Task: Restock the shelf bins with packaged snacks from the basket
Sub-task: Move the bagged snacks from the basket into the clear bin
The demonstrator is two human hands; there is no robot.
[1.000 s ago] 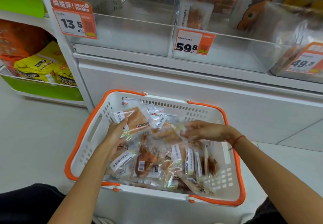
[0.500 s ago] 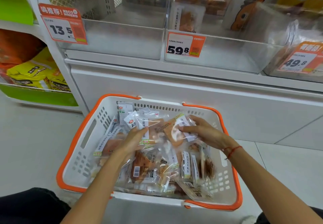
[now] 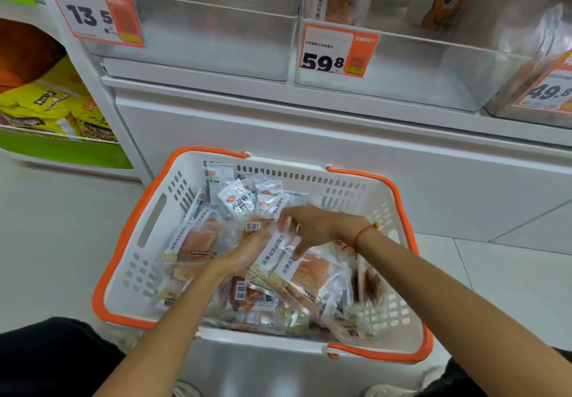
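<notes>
A white basket (image 3: 365, 200) with an orange rim stands on the floor below the shelf, full of clear snack packets (image 3: 201, 243) and small white sachets (image 3: 238, 203). My left hand (image 3: 247, 256) is inside the basket, fingers curled under a barcode-marked packet (image 3: 253, 227). My right hand (image 3: 318, 226) reaches in from the right and pinches a clear white-labelled packet (image 3: 286, 260) beside the left hand. Above, the clear bin (image 3: 216, 43) tagged 13.5 looks empty. The bin (image 3: 418, 81) tagged 59.8 has one packet (image 3: 339, 2) at its back.
A third clear bin (image 3: 526, 87) tagged 49.8 holds packets at the right edge. Yellow bags (image 3: 46, 108) sit on a green shelf at the left. The white cabinet front (image 3: 309, 136) rises just behind the basket. My knees are at both bottom corners.
My right hand has moved left onto the packets next to my left hand. My left hand has dropped lower in the basket. The view has shifted a little toward the shelf.
</notes>
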